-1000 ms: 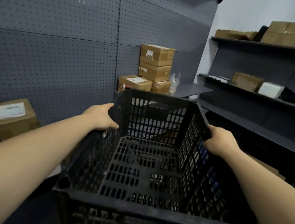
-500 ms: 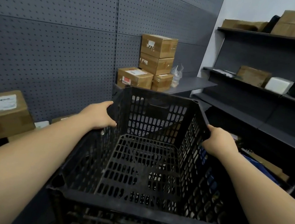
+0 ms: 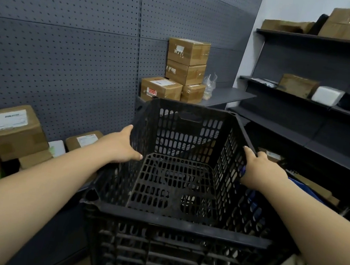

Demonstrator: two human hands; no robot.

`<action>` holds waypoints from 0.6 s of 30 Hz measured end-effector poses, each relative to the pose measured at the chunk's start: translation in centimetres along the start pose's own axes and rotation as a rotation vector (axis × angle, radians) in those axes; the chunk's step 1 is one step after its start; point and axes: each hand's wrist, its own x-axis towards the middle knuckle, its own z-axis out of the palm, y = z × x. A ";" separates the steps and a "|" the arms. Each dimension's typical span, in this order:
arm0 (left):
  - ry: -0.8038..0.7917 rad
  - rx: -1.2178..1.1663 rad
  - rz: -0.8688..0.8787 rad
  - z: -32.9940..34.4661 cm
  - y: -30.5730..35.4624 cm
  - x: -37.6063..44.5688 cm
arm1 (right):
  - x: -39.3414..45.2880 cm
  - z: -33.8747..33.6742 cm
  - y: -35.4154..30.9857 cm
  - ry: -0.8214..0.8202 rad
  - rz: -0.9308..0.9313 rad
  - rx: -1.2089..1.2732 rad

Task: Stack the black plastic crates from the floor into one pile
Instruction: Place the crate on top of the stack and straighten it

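Crate seated on the pile below; left hand and right hand loosely grasp its side rims, should square corners before letting go

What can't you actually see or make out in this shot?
- Head view: the crate bottom is cut off by the lower edge, so what it rests on is hidden.
- Left hand fingers are behind the crate wall.
- Box label print is too small to read.
- Items behind the right hand are screened by the mesh.
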 end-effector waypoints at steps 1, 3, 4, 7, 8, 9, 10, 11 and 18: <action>-0.004 -0.001 0.005 0.0 -0.1 -0.3 | -0.4 -0.2 0.2 -0.031 0.016 0.025; -0.015 -0.005 0.019 0.0 -0.4 -1.1 | -1.3 -0.4 0.6 -0.060 0.033 0.071; -0.015 -0.003 0.034 0.0 -0.6 -1.6 | -1.9 -0.3 0.8 -0.059 0.038 0.078; -0.003 0.060 0.067 0.4 -1.0 -2.2 | -3.7 0.8 0.8 -0.022 0.080 0.025; 0.015 0.092 0.074 0.5 -0.9 -2.3 | -4.1 1.1 0.7 0.002 0.099 0.016; 0.035 0.122 0.080 0.6 -0.9 -2.4 | -4.5 1.4 0.6 0.029 0.109 0.019; 0.048 0.149 0.085 0.7 -0.8 -2.5 | -4.7 1.5 0.6 0.048 0.109 0.032; 0.052 0.171 0.088 0.8 -0.8 -2.8 | -5.0 1.5 0.7 0.056 0.102 0.045; 0.084 0.240 0.102 1.3 -1.4 -5.0 | -6.5 1.4 1.4 0.036 0.061 0.030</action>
